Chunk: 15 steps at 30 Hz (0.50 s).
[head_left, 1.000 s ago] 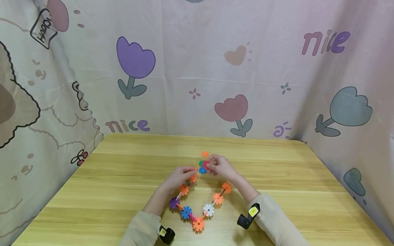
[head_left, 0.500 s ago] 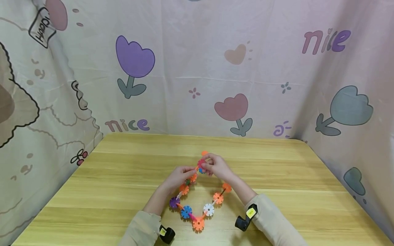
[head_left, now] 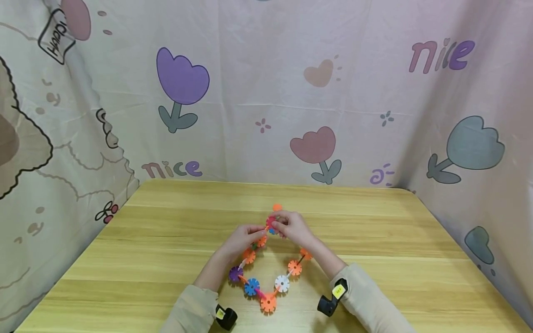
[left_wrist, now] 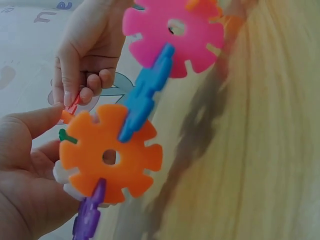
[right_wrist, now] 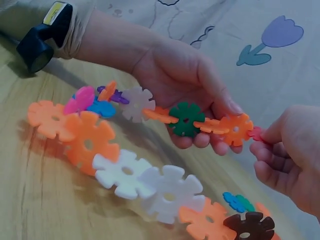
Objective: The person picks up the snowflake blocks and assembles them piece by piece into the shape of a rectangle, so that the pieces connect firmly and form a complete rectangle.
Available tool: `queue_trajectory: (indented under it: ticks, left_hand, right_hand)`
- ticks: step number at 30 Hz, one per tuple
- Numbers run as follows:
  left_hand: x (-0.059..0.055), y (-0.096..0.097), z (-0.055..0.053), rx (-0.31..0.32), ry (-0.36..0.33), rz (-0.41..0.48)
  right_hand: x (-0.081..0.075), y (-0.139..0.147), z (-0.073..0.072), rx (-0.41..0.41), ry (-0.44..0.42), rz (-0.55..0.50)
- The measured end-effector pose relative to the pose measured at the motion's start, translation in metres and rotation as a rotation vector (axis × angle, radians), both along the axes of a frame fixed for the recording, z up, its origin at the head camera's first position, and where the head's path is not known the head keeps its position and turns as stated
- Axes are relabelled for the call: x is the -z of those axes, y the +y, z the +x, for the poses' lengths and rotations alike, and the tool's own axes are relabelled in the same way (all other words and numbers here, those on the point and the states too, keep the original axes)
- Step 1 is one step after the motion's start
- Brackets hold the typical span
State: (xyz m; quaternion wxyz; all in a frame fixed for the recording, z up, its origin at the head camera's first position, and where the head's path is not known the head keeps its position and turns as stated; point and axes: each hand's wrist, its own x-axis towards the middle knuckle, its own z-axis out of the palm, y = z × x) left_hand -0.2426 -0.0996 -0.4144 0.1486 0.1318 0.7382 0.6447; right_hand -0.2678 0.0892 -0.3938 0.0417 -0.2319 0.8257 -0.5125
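A chain of slotted plastic snowflake discs hangs from the left hand (head_left: 238,243) and curves round toward the near side of the table. Thumb and fingers of that hand pinch an orange disc (right_wrist: 243,121) at the chain's end, beyond a green disc (right_wrist: 179,120). The right hand (head_left: 294,227) pinches a red disc (head_left: 271,222), mostly covered by its fingertips, with its edge against the orange one. How deep their slots fit cannot be told. In the left wrist view, a large orange disc (left_wrist: 135,167) and a pink disc (left_wrist: 187,47) of the chain hang close.
A loose orange disc (head_left: 277,207) lies on the wooden table (head_left: 187,208) beyond the hands. Blue and green discs (right_wrist: 233,201) lie near the right hand. The chain's other end, with a brown disc (right_wrist: 257,222), sits below the right forearm. Patterned cloth (head_left: 250,92) surrounds the table.
The right hand has moved left with the red disc, bringing it to the orange disc in the left hand. The left hand stays nearly still.
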Motion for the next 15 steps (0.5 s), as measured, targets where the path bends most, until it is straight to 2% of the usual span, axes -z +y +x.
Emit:
queue_trajectory:
  ticks: [6, 10, 15]
  left_hand:
    - [-0.002, 0.002, 0.003, -0.041, -0.003, 0.020]
    - [-0.002, 0.002, 0.004, -0.044, 0.000, 0.034]
    - [-0.002, 0.002, 0.002, -0.013, -0.010, 0.072]
  right_hand:
    - [0.001, 0.000, 0.005, -0.015, -0.005, -0.043]
    - [0.001, -0.002, 0.007, -0.015, -0.032, -0.086]
    - [-0.015, -0.003, 0.019, -0.027, -0.031, -0.099]
